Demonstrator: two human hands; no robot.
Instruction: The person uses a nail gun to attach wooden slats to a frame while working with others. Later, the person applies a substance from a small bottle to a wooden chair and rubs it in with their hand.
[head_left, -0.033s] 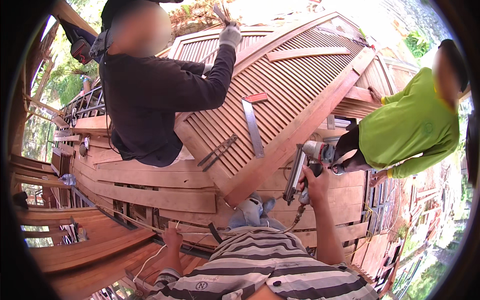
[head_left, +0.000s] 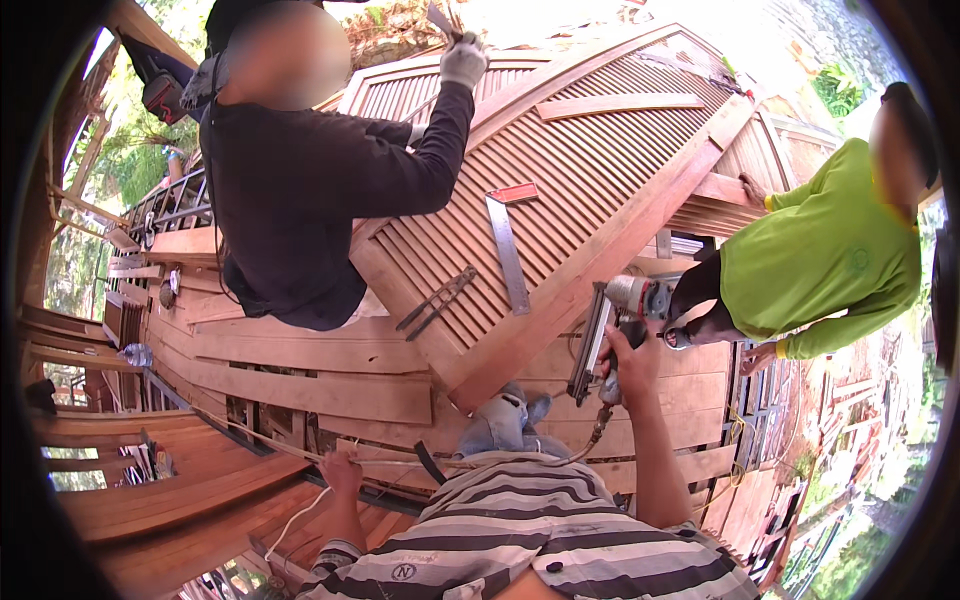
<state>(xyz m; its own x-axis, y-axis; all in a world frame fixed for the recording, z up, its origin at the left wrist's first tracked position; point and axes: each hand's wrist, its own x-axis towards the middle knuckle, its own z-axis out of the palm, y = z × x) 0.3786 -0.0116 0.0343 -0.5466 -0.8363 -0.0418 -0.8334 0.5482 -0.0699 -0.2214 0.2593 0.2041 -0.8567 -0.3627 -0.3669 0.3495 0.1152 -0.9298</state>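
The person's two hands are well apart in the lower half of the frame. The right hand, right of centre, is clamped around the grip of a silver-grey and black air-powered nail gun, whose long straight magazine slants down on its left side. From the base of the gun's handle a brownish coupling curves down toward the grey-and-black striped shirt at the bottom of the frame. The left hand, lower left of centre, is closed around a thin pale hose, with a white length looping down below it.

Across the centre and upper right lies a large reddish-brown slatted wooden panel with a broad frame. On its slats rest a steel square with a red handle, a dark metal pair of long-handled pincers and, higher up, a loose flat wooden strip.

A person in a dark long-sleeved top is at upper left, with a white-gloved hand raised; a person in a lime-green top is at right, one hand by the panel's edge.
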